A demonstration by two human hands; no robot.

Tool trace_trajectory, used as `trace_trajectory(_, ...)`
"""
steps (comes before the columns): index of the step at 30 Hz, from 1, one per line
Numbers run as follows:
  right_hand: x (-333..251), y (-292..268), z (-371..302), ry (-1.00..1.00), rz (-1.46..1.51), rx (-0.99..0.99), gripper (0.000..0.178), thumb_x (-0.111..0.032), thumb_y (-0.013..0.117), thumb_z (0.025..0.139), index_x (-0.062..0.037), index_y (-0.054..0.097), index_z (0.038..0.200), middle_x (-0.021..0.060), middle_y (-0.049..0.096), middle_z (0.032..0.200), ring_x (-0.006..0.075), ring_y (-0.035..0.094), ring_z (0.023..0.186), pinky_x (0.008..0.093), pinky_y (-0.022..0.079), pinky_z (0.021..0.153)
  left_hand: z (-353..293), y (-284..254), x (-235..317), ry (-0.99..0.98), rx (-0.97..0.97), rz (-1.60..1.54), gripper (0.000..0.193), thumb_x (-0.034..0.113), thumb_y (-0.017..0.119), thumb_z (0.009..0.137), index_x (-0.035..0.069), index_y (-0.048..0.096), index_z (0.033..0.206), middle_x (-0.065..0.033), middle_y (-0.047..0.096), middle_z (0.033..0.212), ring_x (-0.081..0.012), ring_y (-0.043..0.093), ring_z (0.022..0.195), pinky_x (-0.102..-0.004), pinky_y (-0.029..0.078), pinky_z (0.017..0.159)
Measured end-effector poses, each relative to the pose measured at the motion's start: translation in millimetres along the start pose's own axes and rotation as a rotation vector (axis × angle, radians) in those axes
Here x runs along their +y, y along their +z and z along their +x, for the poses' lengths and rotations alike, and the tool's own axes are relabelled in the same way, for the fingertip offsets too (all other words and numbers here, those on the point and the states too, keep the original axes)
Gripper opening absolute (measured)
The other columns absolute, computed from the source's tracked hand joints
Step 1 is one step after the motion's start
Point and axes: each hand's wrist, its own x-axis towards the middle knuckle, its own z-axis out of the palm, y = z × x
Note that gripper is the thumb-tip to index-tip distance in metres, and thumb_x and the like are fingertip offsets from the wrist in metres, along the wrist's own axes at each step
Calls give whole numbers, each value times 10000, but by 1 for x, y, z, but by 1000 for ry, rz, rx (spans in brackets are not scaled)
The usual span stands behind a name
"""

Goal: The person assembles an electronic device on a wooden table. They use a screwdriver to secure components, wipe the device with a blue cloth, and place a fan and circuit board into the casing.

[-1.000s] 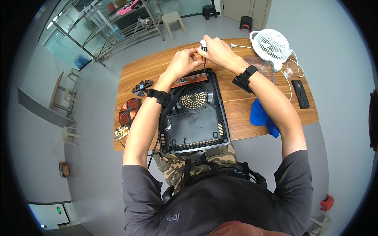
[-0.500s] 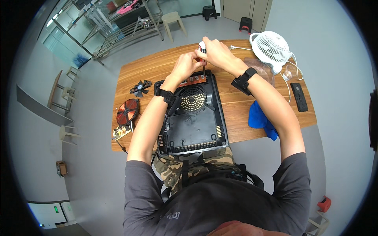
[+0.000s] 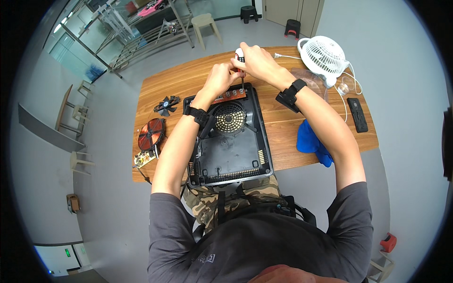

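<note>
A black plastic cooker housing (image 3: 231,158), open side up, lies at the table's near edge and shows a round vent grille. Along its far edge sits a narrow orange-brown circuit board (image 3: 230,96) with small round metallic parts. Upright over the board's right end stands a screwdriver (image 3: 240,54), its tip down at the board. My right hand (image 3: 257,62) is closed round the handle. The fingers of my left hand (image 3: 220,78) pinch the screwdriver lower down, near the shaft; the exact contact is partly hidden.
Left on the wooden table (image 3: 283,129) are a black fan blade (image 3: 166,106), a copper coil (image 3: 151,134) and another circuit board (image 3: 143,159). To the right lie a white fan (image 3: 324,57), a blue cloth (image 3: 309,140) and a black flat case (image 3: 357,115).
Both hands stay at the screwdriver with nearly the same grip. The whole view has shifted slightly; nothing was taken up or let go.
</note>
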Motion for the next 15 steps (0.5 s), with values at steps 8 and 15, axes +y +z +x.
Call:
trace_trajectory(8, 2, 1, 0, 9, 10, -20, 473, -394, 666, 937, 59, 578, 1040, 309, 694, 854, 480, 697, 833, 510, 575, 718, -1, 4, -3, 28, 15, -14, 264, 277, 755, 897, 49, 779, 1029, -194, 745, 852, -305, 729, 804, -411, 541, 770)
trace_trajectory(15, 0, -2, 0, 19, 26, -20, 466, -390, 668, 936, 57, 578, 1035, 298, 693, 838, 476, 697, 820, 508, 575, 715, 1, 5, -4, 36, 18, -24, 258, 280, 759, 895, 58, 784, 1024, -177, 751, 841, -285, 725, 775, -402, 540, 758)
